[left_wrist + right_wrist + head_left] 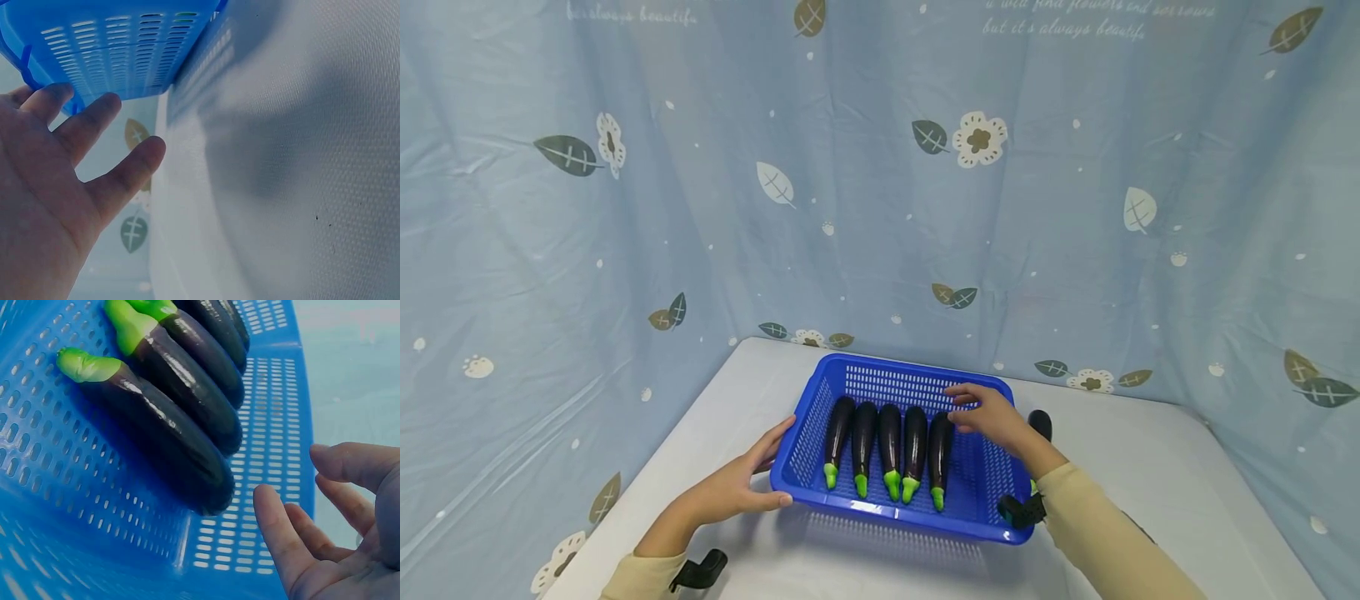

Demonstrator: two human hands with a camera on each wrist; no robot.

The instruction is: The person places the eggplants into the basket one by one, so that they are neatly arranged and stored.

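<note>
A blue plastic basket (880, 515) stands on the white table, its near side seemingly raised a little. Several dark purple eggplants (890, 442) lie in it side by side, green stem ends toward me. At the basket's left end, my left hand (726, 493) has its fingers spread along the outside of the rim; the left wrist view shows its palm (44, 169) facing up beside the basket wall. Over the basket's right half hovers my right hand (992, 415), fingers loosely bent and holding nothing, close to the rightmost eggplant (162, 437).
Another eggplant (1040, 423) lies on the table just outside the basket's right side, partly hidden by my right forearm. White cloth (1157, 467) covers the table. A blue patterned curtain (880, 208) hangs behind and at both sides.
</note>
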